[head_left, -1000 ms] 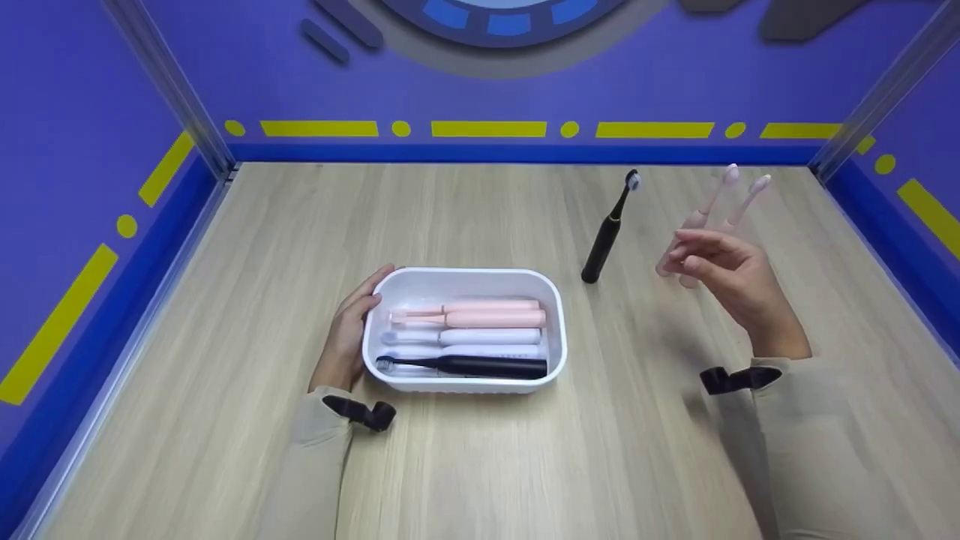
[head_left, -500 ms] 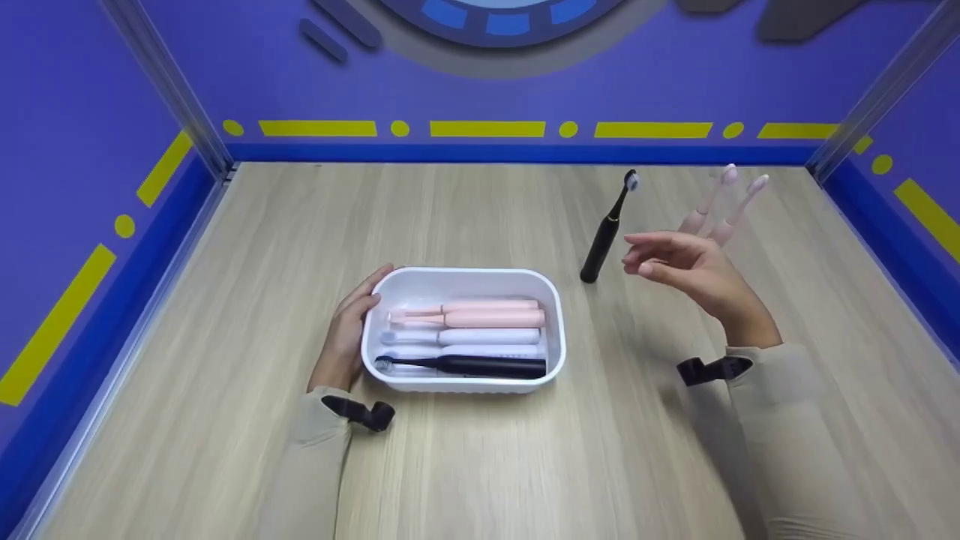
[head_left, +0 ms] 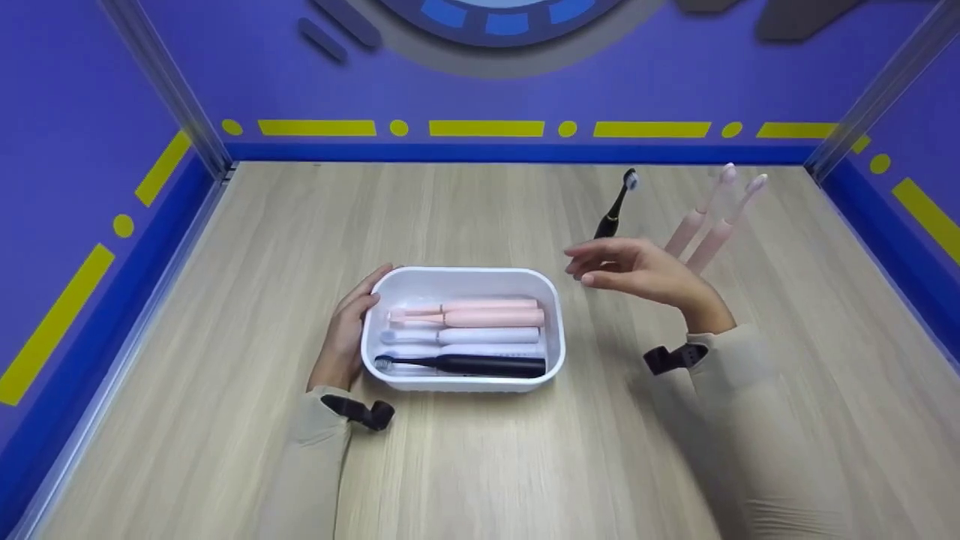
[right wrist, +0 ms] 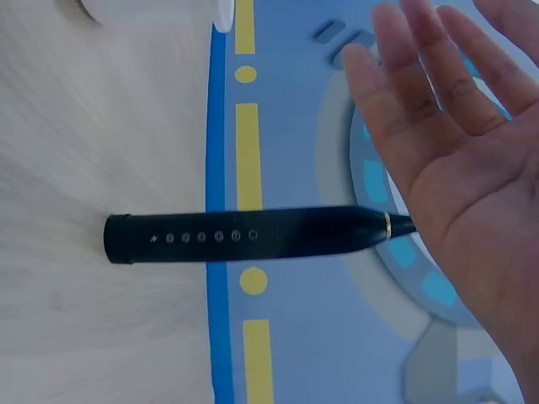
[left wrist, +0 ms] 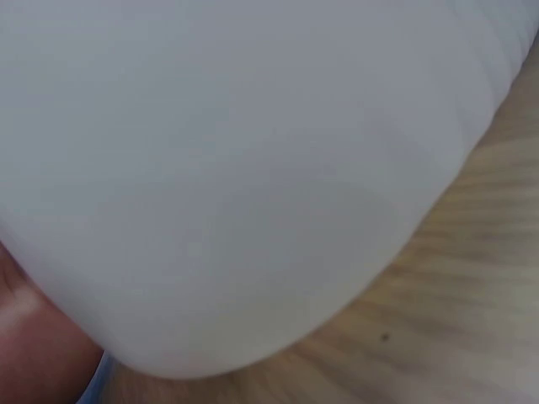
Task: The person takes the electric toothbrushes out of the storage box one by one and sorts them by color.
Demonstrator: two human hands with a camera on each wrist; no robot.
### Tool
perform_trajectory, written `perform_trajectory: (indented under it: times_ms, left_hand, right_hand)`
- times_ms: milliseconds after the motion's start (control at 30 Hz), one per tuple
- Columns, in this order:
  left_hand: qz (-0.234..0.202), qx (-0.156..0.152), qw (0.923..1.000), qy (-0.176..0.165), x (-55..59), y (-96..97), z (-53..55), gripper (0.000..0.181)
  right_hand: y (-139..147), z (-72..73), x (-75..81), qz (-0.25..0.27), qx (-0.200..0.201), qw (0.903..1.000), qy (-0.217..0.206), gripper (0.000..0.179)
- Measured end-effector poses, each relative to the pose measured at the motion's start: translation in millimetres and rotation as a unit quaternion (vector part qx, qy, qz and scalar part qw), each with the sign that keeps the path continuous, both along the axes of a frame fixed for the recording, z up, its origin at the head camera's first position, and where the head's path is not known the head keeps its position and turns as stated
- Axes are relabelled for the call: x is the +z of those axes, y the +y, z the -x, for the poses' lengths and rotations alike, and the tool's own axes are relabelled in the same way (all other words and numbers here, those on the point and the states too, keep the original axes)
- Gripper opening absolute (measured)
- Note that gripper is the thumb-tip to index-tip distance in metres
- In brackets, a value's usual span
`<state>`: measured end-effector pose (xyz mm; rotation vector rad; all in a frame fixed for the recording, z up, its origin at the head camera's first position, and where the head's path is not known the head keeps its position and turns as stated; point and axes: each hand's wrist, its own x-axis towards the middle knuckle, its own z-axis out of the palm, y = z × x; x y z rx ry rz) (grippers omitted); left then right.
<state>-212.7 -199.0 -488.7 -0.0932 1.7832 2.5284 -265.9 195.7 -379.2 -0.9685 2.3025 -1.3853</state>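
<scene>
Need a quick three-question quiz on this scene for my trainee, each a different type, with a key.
1. Count: how many toothbrushes stand outside the white box?
2. True or false: the left hand touches the white box.
3. Multiple choice: what is the right hand holding? A. a toothbrush; B. the white box; C. nothing.

Key: 1. Three: two pink toothbrushes and one black toothbrush. 2. True. 3. C.

Bin: looked smth. plastic, semi-gloss; ext. partly rippled
Brushes: looked like smth. plastic, approx. satin
Neck ring: had shiny metallic look
Table: was wood or wood-effect, grain vis., matt
Sleeves: were matt cloth, creased
Posts: looked like metal, dull sheen
Walls: looked smth., printed; mat'l unclear
</scene>
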Motion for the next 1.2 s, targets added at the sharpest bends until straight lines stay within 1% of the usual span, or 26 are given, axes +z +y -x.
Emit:
perform_trajectory:
  times_ms: [133,233,333,467,533,800,900,1033,1200]
  left_hand:
    - [0.002,-0.002,1.0,0.001,-0.1,-0.2,0.2,0.05]
    - [-0.002,-0.003,1.0,0.0,0.2,0.1,0.2,0.05]
    - [-0.004,-0.003,1.0,-0.002,0.4,0.1,0.3,0.05]
    - [-0.005,0.0,1.0,-0.003,1.0,0.0,0.3,0.05]
    - [-0.004,0.0,1.0,-0.003,0.9,-0.2,0.4,0.05]
    - [-0.01,-0.005,0.9999,-0.001,-0.4,-1.8,1.0,0.05]
    - [-0.006,-0.003,1.0,-0.001,-0.6,-2.1,0.8,0.05]
    - [0.003,0.002,1.0,0.002,-0.4,-1.6,0.2,0.05]
    - [0.006,-0.001,0.9999,0.011,-0.5,-0.4,0.3,0.05]
  right_hand:
    - [-13,1.5,4.9,-0.054,0.022,0.9983,-0.006,0.04]
    - [-23,3.7,7.7,-0.085,0.045,0.9954,0.002,0.041]
    - [-32,6.1,9.2,-0.093,0.07,0.9932,0.003,0.04]
    - [-44,10.3,8.8,-0.101,0.09,0.9907,0.009,0.039]
    - [-49,12.8,8.1,-0.11,0.097,0.989,0.017,0.039]
    - [-69,18.8,9.1,-0.144,0.119,0.9822,0.021,0.039]
    - [-77,20.0,9.0,-0.164,0.125,0.9782,0.025,0.038]
    - [-89,19.9,7.8,-0.2,0.129,0.9704,0.039,0.037]
    - [-102,21.1,4.4,-0.223,0.133,0.9648,0.045,0.038]
